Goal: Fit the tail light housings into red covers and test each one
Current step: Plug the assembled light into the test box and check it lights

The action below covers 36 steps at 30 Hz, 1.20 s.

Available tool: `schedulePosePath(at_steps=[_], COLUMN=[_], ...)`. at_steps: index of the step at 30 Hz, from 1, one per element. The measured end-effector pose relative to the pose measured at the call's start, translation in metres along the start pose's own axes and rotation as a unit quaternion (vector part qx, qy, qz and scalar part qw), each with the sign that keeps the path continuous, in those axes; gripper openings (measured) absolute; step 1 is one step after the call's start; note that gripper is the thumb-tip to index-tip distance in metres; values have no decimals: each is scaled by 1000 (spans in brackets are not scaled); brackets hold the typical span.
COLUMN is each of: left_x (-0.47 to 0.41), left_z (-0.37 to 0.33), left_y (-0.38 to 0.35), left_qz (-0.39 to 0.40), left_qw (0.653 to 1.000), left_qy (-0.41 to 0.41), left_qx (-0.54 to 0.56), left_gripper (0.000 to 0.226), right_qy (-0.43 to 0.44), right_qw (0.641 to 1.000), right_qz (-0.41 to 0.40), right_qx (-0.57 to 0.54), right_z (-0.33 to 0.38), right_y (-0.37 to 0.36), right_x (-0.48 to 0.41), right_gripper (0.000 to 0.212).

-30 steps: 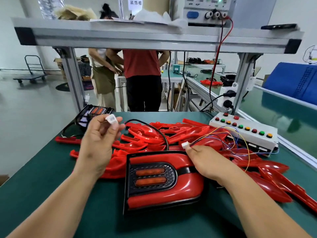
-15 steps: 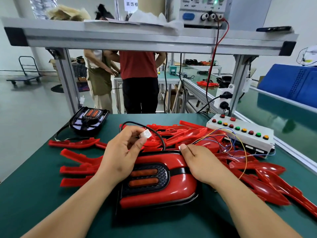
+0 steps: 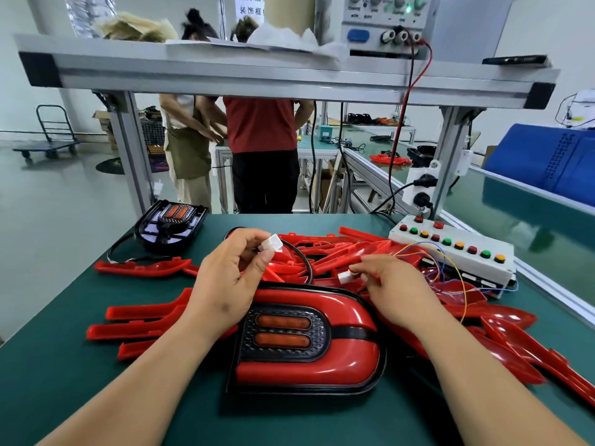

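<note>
Workpiece: assembled tail light [image 3: 306, 371], a black housing seated in a glossy red cover, lies flat on the green bench mat [image 3: 64, 365], lens side up, near the front edge and between the two forearms. Two orange lens bars sit inside the black textured inset.

Left hand [image 3: 225, 281] is raised just behind the assembly. Thumb and fingertips are closed narrowly, pinching a white cable connector [image 3: 272, 244]. A black cable [image 3: 307, 265] arcs down from this connector toward the back edge of the assembly.

Right hand [image 3: 396, 291] rests low over the right rear corner of the assembly. Thumb and forefinger pinch a second, smaller white harness connector [image 3: 344, 277]; the other fingers are loosely curled. Thin coloured wires [image 3: 418, 249] run from this hand back to the white button box [image 3: 467, 267], which stands at the right of the bench and carries red, green and yellow buttons.

The two connectors are apart, not mated. The cable connector is higher and to the left of the harness connector.

Loose red covers [image 3: 338, 252] are heaped behind and to the right of the assembly, with more [image 3: 141, 268] spread on its left. One bare black housing [image 3: 170, 225] sits at the far left corner of the mat, clear of the pile. Power supply [image 3: 386, 24] is on the overhead shelf, with a green indicator lit.
</note>
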<state>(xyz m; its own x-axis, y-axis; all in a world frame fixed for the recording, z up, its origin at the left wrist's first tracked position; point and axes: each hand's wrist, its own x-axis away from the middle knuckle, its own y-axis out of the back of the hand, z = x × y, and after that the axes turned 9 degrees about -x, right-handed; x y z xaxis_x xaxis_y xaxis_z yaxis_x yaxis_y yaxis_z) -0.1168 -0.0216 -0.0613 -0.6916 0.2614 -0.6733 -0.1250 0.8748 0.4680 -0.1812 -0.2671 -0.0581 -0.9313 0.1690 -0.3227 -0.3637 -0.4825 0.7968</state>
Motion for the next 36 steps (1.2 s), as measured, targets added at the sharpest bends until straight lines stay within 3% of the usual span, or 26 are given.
schedulePosePath(at_steps=[7, 12, 18, 22, 32, 36], left_x=[-3, -12, -25, -30, -53, -64], left_z=[-4, -11, -23, -28, -47, -55], left_y=[5, 6, -7, -18, -23, -25], left_qz=[4, -22, 80, 116, 203, 214], left_qw=[999, 985, 991, 983, 951, 959], left_qy=[-3, -15, -27, -23, -70, -63], left_qx=[-34, -171, -106, -143, -221, -174], left_gripper=[26, 37, 28, 25, 25, 22], right_qy=[-39, 27, 104, 163, 158, 150], right_qw=[997, 989, 960, 945, 940, 933], right_qz=[-8, -140, -198, -201, -189, -209], right_qx=[60, -30, -167, -200, -236, -253], right_z=[-5, 1, 6, 13, 8, 7], right_y=[-4, 0, 2, 3, 1, -1], right_x=[-8, -2, 2, 5, 5, 5], right_gripper=[20, 13, 10, 9, 13, 9])
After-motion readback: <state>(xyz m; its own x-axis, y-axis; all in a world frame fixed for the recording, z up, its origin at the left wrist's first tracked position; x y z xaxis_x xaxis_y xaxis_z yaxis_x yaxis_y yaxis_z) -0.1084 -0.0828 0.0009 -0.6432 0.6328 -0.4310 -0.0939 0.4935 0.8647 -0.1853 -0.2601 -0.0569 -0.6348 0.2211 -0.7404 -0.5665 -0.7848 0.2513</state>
